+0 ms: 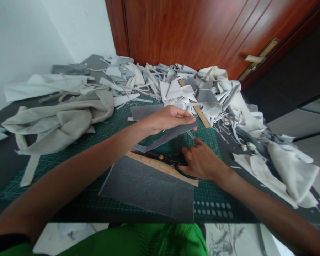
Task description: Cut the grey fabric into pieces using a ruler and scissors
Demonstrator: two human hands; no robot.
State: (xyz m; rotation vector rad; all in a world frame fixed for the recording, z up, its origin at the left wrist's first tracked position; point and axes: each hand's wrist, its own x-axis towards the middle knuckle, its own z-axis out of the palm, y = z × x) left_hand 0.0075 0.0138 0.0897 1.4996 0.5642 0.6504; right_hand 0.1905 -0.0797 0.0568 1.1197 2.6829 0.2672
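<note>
My left hand (pixel 167 119) is raised over the green cutting mat (pixel 69 167), its fingers pinched on one end of a long grey fabric strip (pixel 164 138) that trails down to the left. My right hand (pixel 201 160) rests lower, gripping the handles of black scissors (pixel 160 156) whose blades point left. The scissors lie across a wooden ruler (pixel 154 165), which sits on the upper edge of a large dark grey fabric sheet (pixel 146 188).
A heap of white and grey fabric scraps (pixel 202 89) fills the back and right of the table, with a second wooden ruler (pixel 200 112) poking out. Crumpled beige cloth (pixel 61 121) lies at left. A wooden door (pixel 202 32) stands behind.
</note>
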